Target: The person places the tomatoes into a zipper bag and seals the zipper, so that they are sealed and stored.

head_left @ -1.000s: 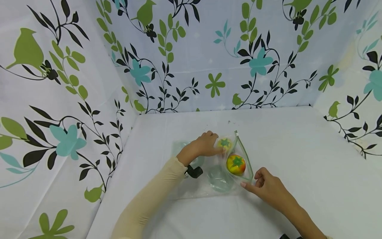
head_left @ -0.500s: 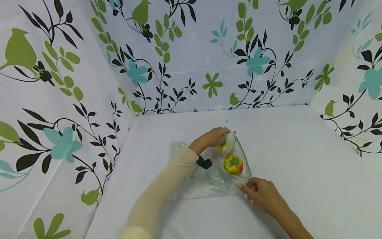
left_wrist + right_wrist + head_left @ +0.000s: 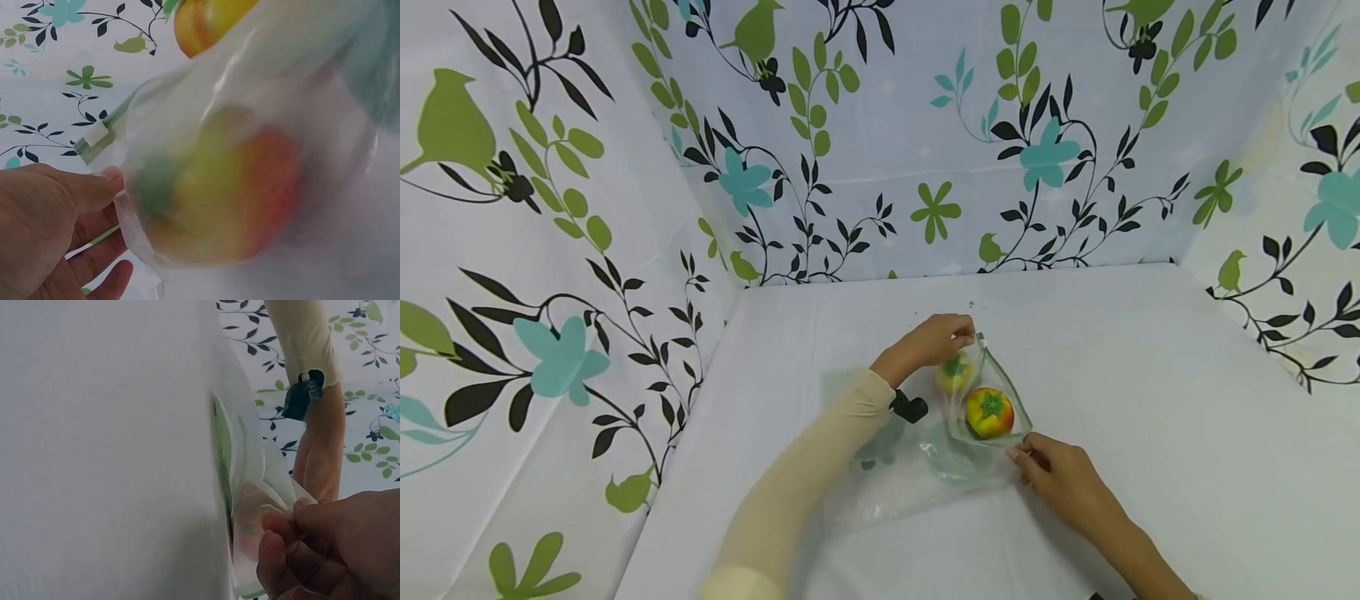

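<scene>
A clear plastic bag [image 3: 887, 492] with a green zip edge lies on the white table. At its mouth sits a yellow-red fruit with a green top [image 3: 989, 413]; a second such fruit [image 3: 955, 372] shows through the film behind it. My left hand [image 3: 928, 340] pinches the bag's far corner by the white slider [image 3: 97, 134]; in the left wrist view the thumb presses the film beside the blurred fruit [image 3: 219, 194]. My right hand [image 3: 1060, 475] pinches the near corner of the mouth, seen also in the right wrist view [image 3: 337, 544].
The white table [image 3: 1150, 358] stretches around the bag, with small dark specks [image 3: 972, 304] toward its far side. Patterned cloth [image 3: 880, 150] with birds, leaves and flowers hangs behind and at both sides. A black wrist strap piece [image 3: 910, 407] hangs over the bag.
My left hand has moved from over the far fruit to the bag's far corner and now pinches it. The bag's lower left part has shifted toward the near side. My right hand has closed onto the near corner.
</scene>
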A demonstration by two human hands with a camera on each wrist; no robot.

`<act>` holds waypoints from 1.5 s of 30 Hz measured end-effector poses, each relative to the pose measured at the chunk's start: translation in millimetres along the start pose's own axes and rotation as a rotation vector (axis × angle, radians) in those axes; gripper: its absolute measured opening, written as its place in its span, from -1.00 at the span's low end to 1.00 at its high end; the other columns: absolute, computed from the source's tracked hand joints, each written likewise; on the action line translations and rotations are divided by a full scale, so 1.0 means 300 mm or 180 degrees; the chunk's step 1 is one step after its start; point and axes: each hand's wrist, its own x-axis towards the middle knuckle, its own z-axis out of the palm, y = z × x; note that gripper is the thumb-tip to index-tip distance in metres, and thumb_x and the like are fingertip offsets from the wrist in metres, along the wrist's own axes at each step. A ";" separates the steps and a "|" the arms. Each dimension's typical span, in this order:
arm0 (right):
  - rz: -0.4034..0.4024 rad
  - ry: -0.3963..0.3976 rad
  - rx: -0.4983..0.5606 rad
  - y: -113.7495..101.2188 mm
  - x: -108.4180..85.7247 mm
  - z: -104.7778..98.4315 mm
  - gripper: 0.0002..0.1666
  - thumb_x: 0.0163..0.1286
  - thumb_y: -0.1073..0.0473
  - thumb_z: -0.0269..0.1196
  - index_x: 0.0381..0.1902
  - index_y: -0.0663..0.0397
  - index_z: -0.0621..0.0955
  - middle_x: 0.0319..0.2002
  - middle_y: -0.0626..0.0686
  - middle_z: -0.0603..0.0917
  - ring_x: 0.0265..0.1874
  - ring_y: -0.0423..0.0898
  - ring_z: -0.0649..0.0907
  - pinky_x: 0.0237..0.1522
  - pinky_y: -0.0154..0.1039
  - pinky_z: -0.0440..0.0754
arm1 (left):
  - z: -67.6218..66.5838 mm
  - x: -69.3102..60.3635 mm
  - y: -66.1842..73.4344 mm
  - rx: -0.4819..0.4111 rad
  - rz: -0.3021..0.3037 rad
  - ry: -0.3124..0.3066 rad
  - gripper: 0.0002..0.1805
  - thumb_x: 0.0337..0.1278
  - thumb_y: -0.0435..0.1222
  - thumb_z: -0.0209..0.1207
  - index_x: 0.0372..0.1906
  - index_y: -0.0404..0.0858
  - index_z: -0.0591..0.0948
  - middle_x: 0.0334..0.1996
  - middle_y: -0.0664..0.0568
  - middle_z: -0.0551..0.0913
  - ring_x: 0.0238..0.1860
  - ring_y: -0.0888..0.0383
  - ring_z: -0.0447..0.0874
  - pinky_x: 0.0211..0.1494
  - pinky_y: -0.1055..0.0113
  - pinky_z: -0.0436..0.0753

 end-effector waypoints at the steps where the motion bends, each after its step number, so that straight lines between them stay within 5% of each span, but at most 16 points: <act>1: -0.0088 0.0023 -0.0026 0.003 0.002 -0.005 -0.76 0.58 0.05 0.30 -0.34 -0.03 0.62 -0.56 -0.16 0.62 -0.58 -0.28 0.49 -0.52 -0.34 0.49 | -0.004 -0.007 -0.003 -0.0020 0.0016 0.0018 -0.83 0.66 -0.26 0.06 0.04 -0.22 0.62 0.04 -0.04 0.70 0.08 0.05 0.64 0.20 0.16 0.58; 9: -0.0818 0.0361 -0.0216 0.026 0.022 -0.043 -0.77 0.55 0.22 0.31 -0.38 -0.13 0.64 -0.54 -0.25 0.60 -0.57 -0.37 0.50 -0.56 -0.36 0.50 | -0.050 -0.062 -0.032 -0.0196 0.0076 0.0145 -0.87 0.64 -0.23 0.11 -0.02 -0.17 0.62 -0.01 -0.01 0.75 0.05 0.09 0.69 0.15 0.18 0.60; 18: -0.1294 0.0850 -0.0291 0.041 0.049 -0.107 -0.88 0.45 0.32 0.38 -0.24 -0.04 0.75 -0.41 -0.24 0.69 -0.49 -0.38 0.50 -0.45 -0.40 0.52 | -0.116 -0.206 -0.087 -0.0857 0.0072 0.0558 -0.85 0.63 -0.17 0.11 -0.07 -0.13 0.64 -0.12 0.06 0.72 -0.04 0.15 0.67 0.15 0.15 0.62; 25: -0.1095 0.1001 -0.0171 0.075 0.064 -0.147 -0.88 0.49 0.31 0.35 -0.16 -0.02 0.77 -0.33 -0.17 0.77 -0.39 -0.26 0.67 -0.40 -0.34 0.59 | -0.117 -0.293 -0.129 -0.1540 -0.0028 0.0836 -0.83 0.62 -0.22 0.13 -0.11 -0.21 0.66 -0.15 -0.03 0.71 -0.07 0.08 0.68 0.10 0.16 0.62; 34: -0.0869 0.0979 0.0010 0.068 0.099 -0.143 -0.85 0.58 0.16 0.29 -0.06 0.02 0.78 -0.21 -0.05 0.84 -0.22 -0.41 0.70 -0.13 -0.55 0.58 | -0.077 -0.349 -0.141 -0.1708 -0.0126 0.1049 -0.84 0.61 -0.24 0.13 -0.09 -0.24 0.65 -0.18 -0.07 0.72 -0.13 0.09 0.68 0.04 0.21 0.64; 40: -0.0521 0.0896 0.0426 0.083 0.089 -0.157 -0.79 0.62 0.11 0.26 -0.07 0.07 0.78 -0.28 0.00 0.81 -0.31 -0.32 0.71 -0.28 -0.48 0.60 | -0.050 -0.409 -0.172 -0.1981 -0.0235 0.1235 -0.83 0.61 -0.27 0.13 -0.06 -0.31 0.62 -0.17 -0.13 0.71 -0.14 0.08 0.69 0.11 0.16 0.68; 45: -0.0539 0.0844 0.0469 0.094 0.101 -0.157 -0.79 0.61 0.11 0.27 -0.05 0.08 0.78 -0.31 -0.01 0.79 -0.32 -0.28 0.71 -0.29 -0.47 0.61 | -0.024 -0.438 -0.180 -0.2012 -0.0289 0.1336 -0.84 0.61 -0.26 0.14 -0.05 -0.30 0.61 -0.18 -0.13 0.71 -0.14 0.06 0.68 0.13 0.16 0.68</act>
